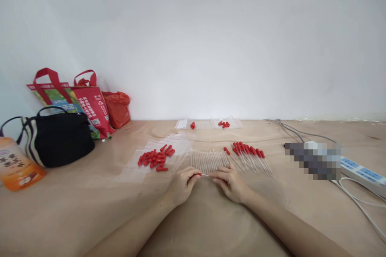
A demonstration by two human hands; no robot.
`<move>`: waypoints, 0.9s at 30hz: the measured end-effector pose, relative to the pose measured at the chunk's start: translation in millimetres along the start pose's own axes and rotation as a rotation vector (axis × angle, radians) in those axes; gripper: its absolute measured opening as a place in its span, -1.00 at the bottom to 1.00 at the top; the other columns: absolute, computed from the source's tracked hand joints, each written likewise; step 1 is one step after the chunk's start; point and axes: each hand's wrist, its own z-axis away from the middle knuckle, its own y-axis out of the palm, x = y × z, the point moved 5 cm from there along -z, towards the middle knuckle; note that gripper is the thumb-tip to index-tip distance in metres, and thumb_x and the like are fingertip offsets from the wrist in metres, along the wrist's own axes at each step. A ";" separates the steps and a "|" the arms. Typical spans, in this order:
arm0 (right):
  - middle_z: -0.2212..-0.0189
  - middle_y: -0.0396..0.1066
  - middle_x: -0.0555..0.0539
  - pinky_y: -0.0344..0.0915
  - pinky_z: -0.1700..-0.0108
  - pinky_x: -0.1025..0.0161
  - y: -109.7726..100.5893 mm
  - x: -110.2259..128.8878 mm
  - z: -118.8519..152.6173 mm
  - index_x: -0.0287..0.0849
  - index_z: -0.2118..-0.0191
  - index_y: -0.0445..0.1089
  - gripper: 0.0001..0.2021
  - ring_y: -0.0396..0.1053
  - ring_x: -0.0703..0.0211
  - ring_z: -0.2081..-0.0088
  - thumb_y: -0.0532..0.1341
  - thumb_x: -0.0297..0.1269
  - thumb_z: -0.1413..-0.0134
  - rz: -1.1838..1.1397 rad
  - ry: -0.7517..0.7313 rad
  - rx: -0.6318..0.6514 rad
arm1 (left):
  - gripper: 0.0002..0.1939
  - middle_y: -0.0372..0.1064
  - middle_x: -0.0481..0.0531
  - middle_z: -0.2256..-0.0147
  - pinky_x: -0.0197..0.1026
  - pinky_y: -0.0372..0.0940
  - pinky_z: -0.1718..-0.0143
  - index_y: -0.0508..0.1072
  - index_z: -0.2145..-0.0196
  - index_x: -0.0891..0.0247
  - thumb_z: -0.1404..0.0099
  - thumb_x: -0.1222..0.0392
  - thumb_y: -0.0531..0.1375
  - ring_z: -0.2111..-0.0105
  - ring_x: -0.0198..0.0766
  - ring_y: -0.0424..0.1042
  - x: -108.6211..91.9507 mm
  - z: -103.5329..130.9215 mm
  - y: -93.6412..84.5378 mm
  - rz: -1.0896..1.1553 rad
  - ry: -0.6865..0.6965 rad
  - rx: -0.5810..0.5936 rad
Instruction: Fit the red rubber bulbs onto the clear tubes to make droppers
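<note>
My left hand (183,182) pinches a red rubber bulb (199,174), only its end showing past the fingers. From the bulb a thin clear dropper tube (205,175) runs across to my right hand (230,182), whose fingers are closed on it. Just beyond both hands lies a row of bare clear tubes (208,160), side by side. Left of them, a pile of loose red bulbs (153,158) rests on clear plastic bags (132,170). To the right, several droppers with red bulbs fitted (249,150) lie fanned out on the table.
By the wall are small bags (238,123) with red bulbs and tubes. On the left stand an orange bottle (21,164), a black bag (63,138), a printed shopping bag (90,108) and a red plastic bag (117,108). A power strip (364,172) with cables lies right, beside a pixelated object.
</note>
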 end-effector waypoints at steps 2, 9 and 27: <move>0.46 0.35 0.01 -0.01 0.30 0.24 -2.2 -0.8 0.4 -0.05 0.14 0.34 -0.75 0.25 0.29 0.44 -0.03 -0.32 -0.15 0.043 -0.014 0.027 | -0.79 0.37 0.02 0.41 -0.26 0.24 0.33 0.41 0.37 0.26 -0.25 0.25 -0.02 0.38 -0.30 0.34 -3.3 0.5 1.3 -0.012 0.008 0.042; 0.46 0.34 0.00 -0.09 0.30 0.23 -5.8 4.0 1.4 -0.03 0.15 0.35 -0.73 0.21 0.28 0.44 -0.04 -0.37 -0.13 0.148 -0.063 0.065 | -0.77 0.37 0.02 0.40 -0.26 0.23 0.29 0.41 0.38 0.25 -0.26 0.26 -0.03 0.35 -0.29 0.34 -9.3 2.2 6.4 -0.057 0.057 0.139; 0.50 0.36 0.01 -0.10 0.33 0.26 -0.4 14.3 0.4 -0.16 0.39 0.31 -0.76 0.22 0.30 0.48 -0.09 -0.38 -0.12 0.109 -0.018 0.029 | -0.77 0.33 0.04 0.44 -0.28 0.21 0.37 0.37 0.39 0.28 -0.27 0.22 -0.06 0.43 -0.31 0.30 -16.5 5.5 8.5 -0.073 0.191 0.139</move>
